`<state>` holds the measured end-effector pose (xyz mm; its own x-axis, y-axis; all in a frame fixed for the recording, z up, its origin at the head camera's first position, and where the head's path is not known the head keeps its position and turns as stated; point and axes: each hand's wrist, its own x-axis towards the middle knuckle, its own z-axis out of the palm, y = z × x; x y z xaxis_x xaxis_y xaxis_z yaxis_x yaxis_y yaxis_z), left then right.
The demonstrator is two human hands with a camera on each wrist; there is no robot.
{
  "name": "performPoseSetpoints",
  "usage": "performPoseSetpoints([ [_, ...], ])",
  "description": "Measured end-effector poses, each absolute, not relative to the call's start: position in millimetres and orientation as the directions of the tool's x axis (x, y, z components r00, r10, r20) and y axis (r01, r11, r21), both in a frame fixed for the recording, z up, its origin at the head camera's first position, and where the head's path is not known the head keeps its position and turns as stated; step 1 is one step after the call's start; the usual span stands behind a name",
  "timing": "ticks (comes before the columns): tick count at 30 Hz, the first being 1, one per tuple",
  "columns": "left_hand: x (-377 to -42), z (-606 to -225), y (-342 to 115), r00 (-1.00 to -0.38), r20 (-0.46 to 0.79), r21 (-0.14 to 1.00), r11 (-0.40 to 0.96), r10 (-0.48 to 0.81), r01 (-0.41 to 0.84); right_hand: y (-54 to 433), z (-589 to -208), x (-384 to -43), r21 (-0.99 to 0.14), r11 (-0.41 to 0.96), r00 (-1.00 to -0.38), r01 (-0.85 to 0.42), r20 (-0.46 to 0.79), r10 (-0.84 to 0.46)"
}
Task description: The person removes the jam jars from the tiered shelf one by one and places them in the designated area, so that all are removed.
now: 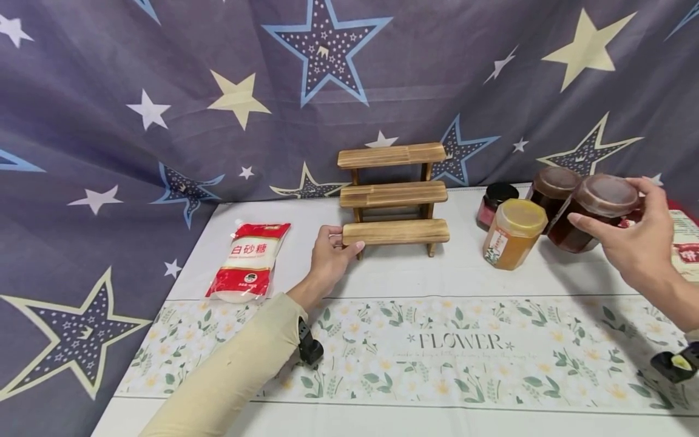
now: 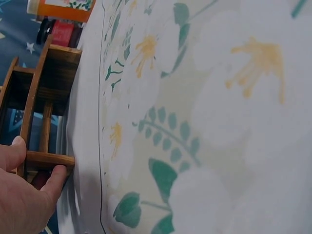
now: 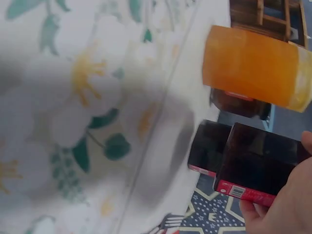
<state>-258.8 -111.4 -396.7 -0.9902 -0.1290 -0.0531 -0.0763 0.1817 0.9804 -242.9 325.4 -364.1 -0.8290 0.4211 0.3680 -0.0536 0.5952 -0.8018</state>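
Note:
A three-tier wooden step shelf (image 1: 395, 232) stands against the back curtain. My left hand (image 1: 330, 261) grips the left end of its lowest step, the thumb and fingers around the board (image 2: 51, 158). On the right, my right hand (image 1: 641, 246) holds a dark brown jar (image 1: 580, 223) near its lid. In the right wrist view the held jar (image 3: 263, 158) appears raised off the table, with a shadow below. A second dark jar (image 1: 546, 185) stands just behind it. Left of these is a jar of amber honey (image 1: 516, 240) with a yellow lid.
A small black-lidded jar (image 1: 499, 195) stands behind the honey. A red and white sugar bag (image 1: 248, 261) lies at the left. A red and cream package (image 1: 685, 243) sits at the right edge, partly hidden. A flowered cloth (image 1: 382, 376) covers the table.

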Motion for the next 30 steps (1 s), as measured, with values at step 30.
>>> performPoseSetpoints([
  [30,-257.6,-398.4,-113.3,-0.990,-0.060,0.983,0.163,-0.130,-0.081,321.4,-395.5,-234.3,-0.764,0.639,-0.893,-0.090,0.346,0.288],
])
